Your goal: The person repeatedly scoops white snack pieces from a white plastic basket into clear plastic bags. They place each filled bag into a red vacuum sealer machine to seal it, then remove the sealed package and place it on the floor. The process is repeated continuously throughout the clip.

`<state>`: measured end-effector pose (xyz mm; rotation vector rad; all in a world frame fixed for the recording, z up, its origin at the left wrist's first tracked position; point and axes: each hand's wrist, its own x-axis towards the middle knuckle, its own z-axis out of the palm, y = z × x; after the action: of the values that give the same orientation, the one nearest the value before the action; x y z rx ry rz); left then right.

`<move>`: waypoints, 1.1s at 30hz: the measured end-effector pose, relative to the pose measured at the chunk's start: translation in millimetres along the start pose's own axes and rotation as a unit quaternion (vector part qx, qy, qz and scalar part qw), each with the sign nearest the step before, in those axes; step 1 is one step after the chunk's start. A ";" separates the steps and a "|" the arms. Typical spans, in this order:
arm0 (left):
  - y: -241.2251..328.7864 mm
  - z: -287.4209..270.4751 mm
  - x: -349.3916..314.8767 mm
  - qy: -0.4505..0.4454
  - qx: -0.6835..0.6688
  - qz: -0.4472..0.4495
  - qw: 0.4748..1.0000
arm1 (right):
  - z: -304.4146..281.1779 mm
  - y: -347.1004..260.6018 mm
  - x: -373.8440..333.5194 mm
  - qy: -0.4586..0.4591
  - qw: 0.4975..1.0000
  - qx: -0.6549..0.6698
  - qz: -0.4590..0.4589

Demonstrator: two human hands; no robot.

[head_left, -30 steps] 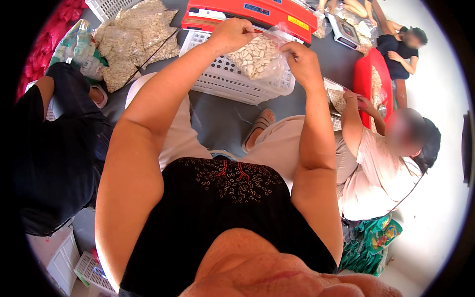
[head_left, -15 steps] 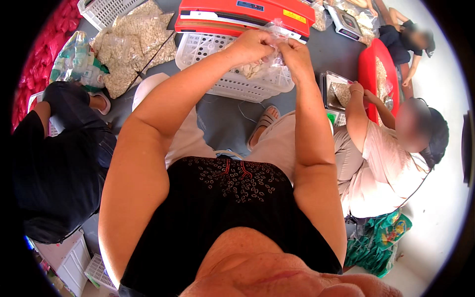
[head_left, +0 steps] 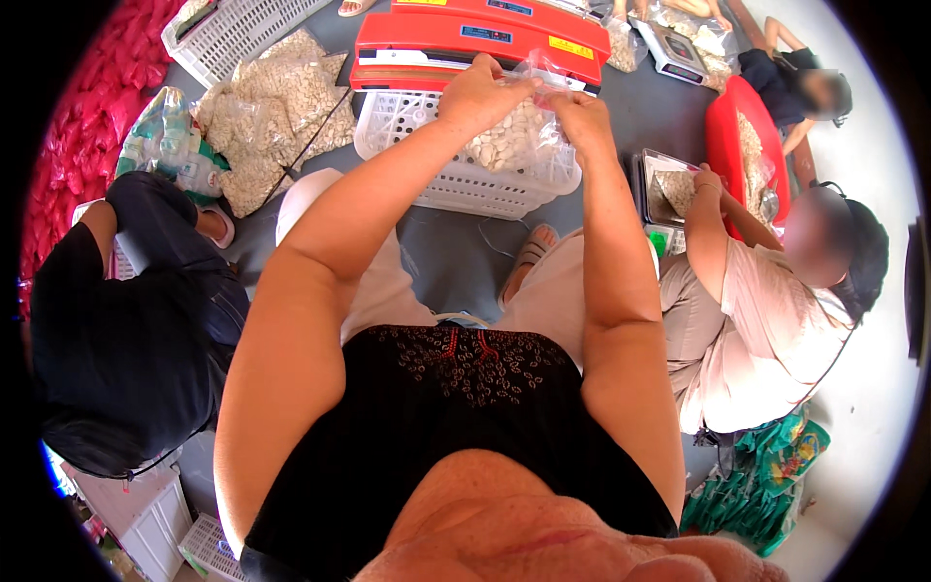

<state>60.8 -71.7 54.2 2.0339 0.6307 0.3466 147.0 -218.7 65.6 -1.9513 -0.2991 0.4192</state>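
Observation:
A clear plastic bag [head_left: 508, 142] filled with pale, flat, seed-like pieces hangs over the white perforated basket [head_left: 475, 194]. My left hand [head_left: 482, 95] grips the bag's top edge on one side, its fingers closed. On the other side my right hand [head_left: 580, 114] pinches the gathered film. Just beyond both hands stands a red bag sealer [head_left: 475, 41] with a long dark sealing slot. Part of the bag's mouth is hidden by my fingers.
Full bags of pale pieces [head_left: 281, 107] lie on the floor at left, near another white basket [head_left: 233, 39]. At right a co-worker [head_left: 766, 291] reaches over a scale [head_left: 652, 179] beside a red basin [head_left: 734, 126]. Another person [head_left: 136, 320] sits at left.
My left hand has shifted left and opened out somewhat along the bag's edge, while the right stays near its place. More of the pale pieces now show. The whole view has shifted slightly.

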 end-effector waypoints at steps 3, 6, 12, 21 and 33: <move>1.1 2.2 4.9 0.013 0.054 0.026 0.998 | 1.5 0.7 1.8 0.010 1.000 0.011 -0.007; 0.0 -5.6 10.9 0.066 0.121 0.047 0.989 | -6.3 8.8 10.4 0.049 0.999 0.012 -0.009; -14.5 -77.7 17.5 0.131 0.127 0.029 0.983 | -48.2 5.3 12.4 0.135 0.984 -0.082 -0.080; -35.3 -108.7 8.0 -0.007 -0.008 0.000 1.000 | -46.4 -19.8 -10.7 0.123 0.965 -0.116 -0.200; -45.9 -111.8 10.8 -0.022 -0.078 0.004 0.997 | -47.4 8.5 -14.9 -0.086 0.975 0.091 -0.185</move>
<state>2.7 33.3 72.1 1.8905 0.5525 0.3441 153.7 -267.2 77.7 -1.6387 -0.6985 0.3555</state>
